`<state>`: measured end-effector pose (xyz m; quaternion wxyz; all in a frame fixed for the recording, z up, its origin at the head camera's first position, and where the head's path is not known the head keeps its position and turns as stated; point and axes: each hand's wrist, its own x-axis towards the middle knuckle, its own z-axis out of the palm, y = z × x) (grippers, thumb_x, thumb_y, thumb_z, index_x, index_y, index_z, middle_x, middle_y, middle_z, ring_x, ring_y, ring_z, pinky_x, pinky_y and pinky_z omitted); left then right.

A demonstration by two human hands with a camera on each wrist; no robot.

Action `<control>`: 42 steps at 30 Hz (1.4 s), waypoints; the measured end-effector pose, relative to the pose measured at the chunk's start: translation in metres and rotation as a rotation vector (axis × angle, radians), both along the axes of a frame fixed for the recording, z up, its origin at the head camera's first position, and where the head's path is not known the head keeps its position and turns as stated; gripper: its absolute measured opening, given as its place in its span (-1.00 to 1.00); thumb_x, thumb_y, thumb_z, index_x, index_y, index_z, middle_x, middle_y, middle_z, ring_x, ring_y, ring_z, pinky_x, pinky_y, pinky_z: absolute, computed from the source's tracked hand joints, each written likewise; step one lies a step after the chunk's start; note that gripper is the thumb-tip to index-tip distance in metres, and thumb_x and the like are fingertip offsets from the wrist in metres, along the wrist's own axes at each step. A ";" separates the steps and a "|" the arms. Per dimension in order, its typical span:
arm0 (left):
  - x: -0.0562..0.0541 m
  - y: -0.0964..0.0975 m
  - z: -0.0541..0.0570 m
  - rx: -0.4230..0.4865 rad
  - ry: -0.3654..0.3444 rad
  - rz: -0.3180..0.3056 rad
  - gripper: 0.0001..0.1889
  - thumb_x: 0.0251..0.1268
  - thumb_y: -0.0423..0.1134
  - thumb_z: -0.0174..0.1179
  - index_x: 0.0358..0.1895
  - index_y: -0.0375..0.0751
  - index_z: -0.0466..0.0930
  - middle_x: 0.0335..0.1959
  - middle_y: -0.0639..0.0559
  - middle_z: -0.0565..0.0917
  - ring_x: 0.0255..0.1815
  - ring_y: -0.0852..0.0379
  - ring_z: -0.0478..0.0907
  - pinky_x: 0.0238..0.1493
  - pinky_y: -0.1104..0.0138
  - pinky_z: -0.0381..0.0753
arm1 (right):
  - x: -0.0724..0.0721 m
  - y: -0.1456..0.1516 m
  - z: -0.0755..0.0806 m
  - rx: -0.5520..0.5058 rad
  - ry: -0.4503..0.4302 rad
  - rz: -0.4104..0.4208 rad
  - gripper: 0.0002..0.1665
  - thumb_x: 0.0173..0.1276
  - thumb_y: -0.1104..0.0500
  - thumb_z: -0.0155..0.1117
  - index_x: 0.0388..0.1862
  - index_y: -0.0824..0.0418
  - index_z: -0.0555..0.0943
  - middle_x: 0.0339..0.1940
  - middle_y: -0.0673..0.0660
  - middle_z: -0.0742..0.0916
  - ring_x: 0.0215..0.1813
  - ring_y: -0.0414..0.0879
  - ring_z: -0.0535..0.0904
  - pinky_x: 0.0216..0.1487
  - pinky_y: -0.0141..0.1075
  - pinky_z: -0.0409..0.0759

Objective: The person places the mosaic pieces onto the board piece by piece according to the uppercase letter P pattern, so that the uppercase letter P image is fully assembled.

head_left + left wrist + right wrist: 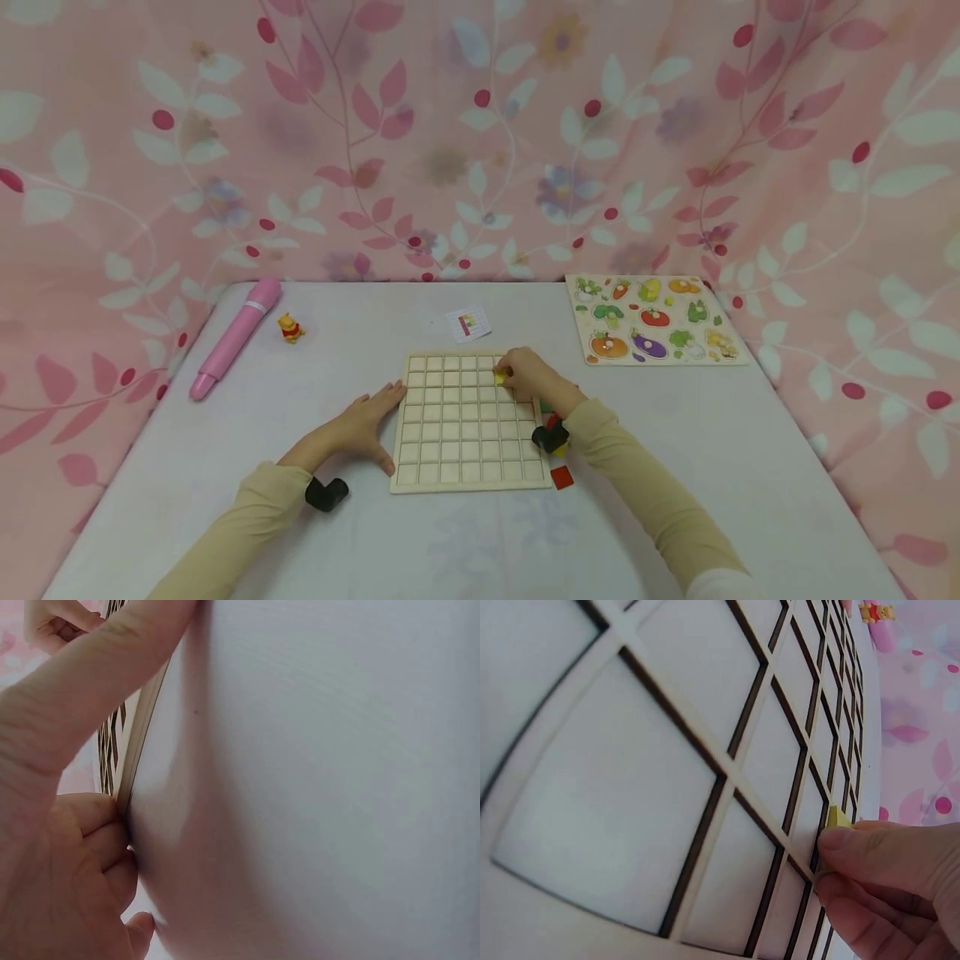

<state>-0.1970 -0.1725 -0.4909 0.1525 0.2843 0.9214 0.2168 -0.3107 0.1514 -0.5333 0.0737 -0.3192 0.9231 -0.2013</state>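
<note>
A square wooden grid board (471, 488) lies on the white table. My left hand (363, 423) rests along its left edge, thumb and fingers spread apart and touching the rim. Near the board's upper right corner, my right hand (531, 377) pinches a small yellow tile (838, 817) between thumb and fingers, at a cell of the grid. A red tile (562, 477) lies beside the board's lower right corner. More coloured tiles, among them a green tile (546, 407), sit by the right edge, partly hidden under the right wrist.
Behind the board lies a small printed card (468, 325) with a coloured pattern. A vegetable puzzle board (727, 358) is at the back right. At the back left are a small yellow bear figurine (290, 328) and a long pink stick-shaped object (232, 342). Floral cloth surrounds the table.
</note>
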 end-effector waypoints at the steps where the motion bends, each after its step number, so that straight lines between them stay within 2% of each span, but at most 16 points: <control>1: 0.001 0.000 0.000 -0.001 -0.001 -0.002 0.39 -0.69 0.25 0.43 0.35 -0.43 -0.10 0.36 -0.28 -0.05 0.35 -0.16 -0.14 0.21 -0.11 -0.12 | -0.008 0.003 -0.018 -0.004 0.035 0.014 -0.69 0.08 0.18 0.35 -0.14 0.18 0.66 -0.54 0.03 0.53 -0.51 -0.15 0.30 -0.53 -0.36 0.27; 3: 0.002 0.000 -0.001 -0.006 -0.008 -0.001 0.39 -0.69 0.24 0.43 0.35 -0.42 -0.10 0.36 -0.27 -0.05 0.35 -0.15 -0.14 0.21 -0.10 -0.13 | -0.027 0.010 -0.053 -0.021 0.048 0.017 -0.69 0.01 0.12 0.41 -0.22 0.17 0.69 -0.62 -0.02 0.48 -0.55 -0.18 0.27 -0.58 -0.39 0.22; 4: 0.002 0.001 -0.001 0.000 -0.008 -0.003 0.39 -0.68 0.24 0.43 0.35 -0.43 -0.10 0.36 -0.28 -0.05 0.35 -0.16 -0.14 0.21 -0.11 -0.12 | -0.027 0.008 -0.052 0.006 0.013 -0.010 -0.68 0.02 0.13 0.40 -0.19 0.16 0.68 -0.60 -0.01 0.49 -0.54 -0.16 0.29 -0.56 -0.37 0.25; 8: 0.004 0.002 0.000 0.005 -0.011 -0.007 0.38 -0.68 0.23 0.44 0.35 -0.42 -0.10 0.36 -0.28 -0.04 0.35 -0.16 -0.14 0.21 -0.11 -0.12 | -0.015 0.001 -0.030 0.048 -0.105 -0.098 -0.64 0.04 0.14 0.39 -0.12 0.13 0.66 -0.53 0.03 0.51 -0.48 -0.09 0.34 -0.49 -0.30 0.33; 10: 0.004 0.002 0.001 0.001 -0.010 -0.008 0.38 -0.67 0.22 0.44 0.35 -0.42 -0.10 0.36 -0.28 -0.05 0.35 -0.16 -0.14 0.21 -0.11 -0.12 | -0.014 0.003 -0.028 0.020 -0.096 -0.076 -0.63 0.05 0.10 0.39 -0.11 0.10 0.66 -0.53 0.02 0.49 -0.48 -0.12 0.32 -0.50 -0.32 0.31; 13: 0.003 0.002 0.001 0.001 -0.006 -0.006 0.37 -0.67 0.20 0.45 0.35 -0.42 -0.09 0.36 -0.29 -0.05 0.35 -0.17 -0.14 0.21 -0.11 -0.13 | -0.006 0.002 -0.012 -0.014 -0.079 -0.057 -0.60 0.01 0.12 0.42 -0.10 0.12 0.65 -0.54 0.00 0.52 -0.48 -0.15 0.36 -0.48 -0.34 0.37; 15: 0.002 0.002 0.002 0.003 -0.005 -0.005 0.37 -0.68 0.20 0.46 0.35 -0.42 -0.09 0.36 -0.29 -0.05 0.35 -0.17 -0.14 0.21 -0.11 -0.13 | 0.006 -0.001 0.006 -0.048 -0.053 -0.056 -0.60 0.00 0.20 0.41 -0.12 0.22 0.63 -0.53 0.02 0.55 -0.48 -0.15 0.40 -0.44 -0.36 0.41; 17: 0.002 0.002 0.002 0.005 -0.003 -0.007 0.37 -0.68 0.21 0.45 0.34 -0.42 -0.09 0.36 -0.29 -0.05 0.35 -0.17 -0.14 0.21 -0.11 -0.12 | 0.025 -0.009 0.039 -0.021 -0.097 -0.114 -0.61 -0.02 0.30 0.40 -0.13 0.29 0.62 -0.48 0.09 0.60 -0.42 -0.08 0.46 -0.36 -0.26 0.48; 21: 0.000 0.002 0.003 0.002 -0.016 -0.015 0.37 -0.67 0.22 0.45 0.35 -0.41 -0.09 0.36 -0.29 -0.06 0.35 -0.16 -0.15 0.21 -0.11 -0.12 | 0.045 -0.014 0.066 -0.047 -0.067 -0.124 -0.69 -0.03 0.34 0.40 -0.24 0.38 0.62 -0.46 0.14 0.59 -0.40 -0.06 0.46 -0.36 -0.32 0.46; 26: -0.001 0.002 0.005 0.002 -0.032 -0.019 0.36 -0.62 0.17 0.47 0.35 -0.41 -0.11 0.36 -0.28 -0.07 0.35 -0.16 -0.16 0.22 -0.09 -0.15 | 0.046 -0.008 0.074 -0.085 -0.074 -0.127 -0.66 0.01 0.36 0.36 -0.18 0.43 0.59 -0.44 0.16 0.58 -0.39 -0.05 0.47 -0.36 -0.36 0.46; 31: 0.000 0.002 0.005 0.007 -0.043 -0.024 0.36 -0.60 0.16 0.48 0.35 -0.43 -0.13 0.36 -0.31 -0.09 0.35 -0.18 -0.18 0.21 -0.12 -0.17 | 0.041 0.002 0.084 -0.170 -0.099 -0.227 -0.69 0.09 0.40 0.27 -0.14 0.42 0.57 -0.43 0.14 0.60 -0.36 -0.04 0.49 -0.33 -0.29 0.50; 34: 0.000 0.002 0.005 0.002 -0.044 -0.022 0.36 -0.61 0.16 0.48 0.35 -0.44 -0.13 0.36 -0.31 -0.10 0.35 -0.19 -0.18 0.20 -0.12 -0.17 | 0.042 0.007 0.091 -0.211 -0.101 -0.262 -0.72 0.09 0.39 0.28 -0.17 0.41 0.59 -0.43 0.13 0.60 -0.35 -0.02 0.50 -0.30 -0.25 0.52; 39: 0.002 0.001 0.008 0.009 -0.044 -0.010 0.35 -0.61 0.14 0.50 0.35 -0.42 -0.12 0.36 -0.30 -0.09 0.35 -0.18 -0.18 0.21 -0.12 -0.17 | 0.041 0.007 0.089 -0.201 -0.115 -0.247 -0.78 0.10 0.36 0.29 -0.22 0.39 0.61 -0.46 0.10 0.61 -0.37 -0.06 0.50 -0.33 -0.30 0.51; 42: 0.002 0.002 0.009 0.019 -0.045 -0.007 0.35 -0.62 0.13 0.51 0.35 -0.42 -0.10 0.36 -0.30 -0.08 0.35 -0.19 -0.17 0.21 -0.12 -0.16 | 0.042 0.005 0.083 -0.196 -0.142 -0.204 -0.77 0.08 0.35 0.31 -0.23 0.40 0.61 -0.47 0.10 0.62 -0.39 -0.06 0.50 -0.36 -0.32 0.50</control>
